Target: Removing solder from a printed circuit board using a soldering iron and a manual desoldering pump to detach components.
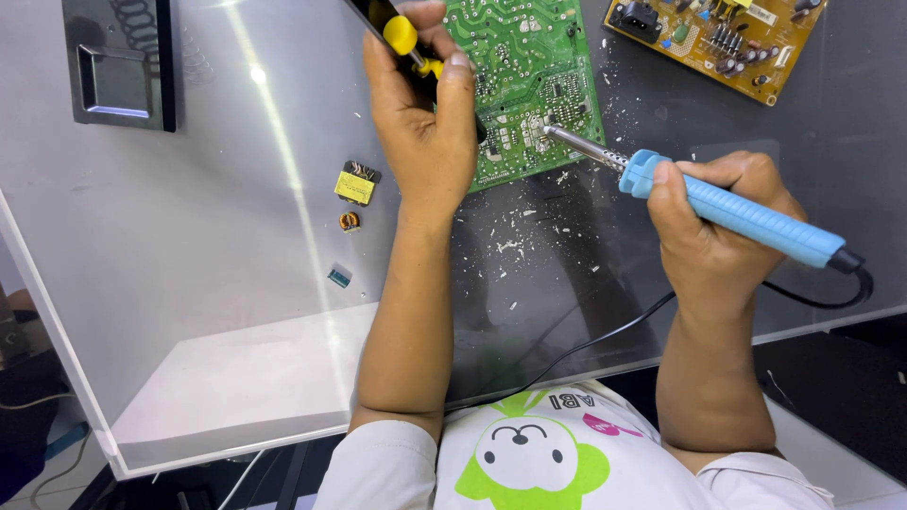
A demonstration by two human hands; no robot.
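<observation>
My right hand [713, 222] grips a blue soldering iron [746, 215]; its metal tip touches the lower right part of a green circuit board [529, 66] lying solder-side up on the glass table [217, 264]. My left hand [425, 123] holds a black tool with a yellow knob [402, 36] upright at the board's left edge, its lower end hidden behind my fingers. The iron's black cord [586, 345] runs back toward my body.
A yellow transformer [356, 184], a small copper coil [350, 221] and a tiny green part [339, 277] lie left of my left arm. A brown circuit board [723, 38] sits at the top right. A black stand [123, 61] is at the top left. White debris litters the glass.
</observation>
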